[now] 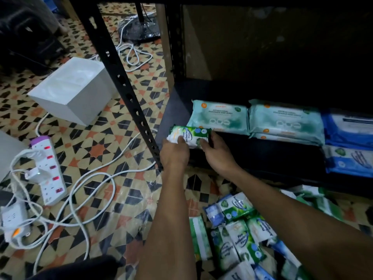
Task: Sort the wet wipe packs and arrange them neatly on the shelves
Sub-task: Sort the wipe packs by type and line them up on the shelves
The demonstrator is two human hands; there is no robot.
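At the far left I see a white power strip (49, 170) with red switches lying on the patterned tile floor (113, 154), white cables (94, 178) looping around it. Behind it a white box (74, 89) sits on the floor, just left of the black perforated shelf post (121, 77) that slants down toward my hands.

My left hand (174, 153) grips the near left end of a green and white wipe pack (189, 136), fingers (180, 140) curled over its edge. My right hand (219, 153) holds the pack's right end, thumb on the front face and fingers wrapped round the far side. The pack sits at the left front of the dark lowest shelf (252, 156); I cannot tell whether it touches the board.

Just behind it two pale teal wipe packs (220, 117) lie side by side on the shelf, each atop another. Further right, blue wipe packs (347, 128) are stacked at the shelf's right edge.

Below my right forearm, a loose heap of green and blue wipe packs (240, 239) lies on the floor in front of the shelf.
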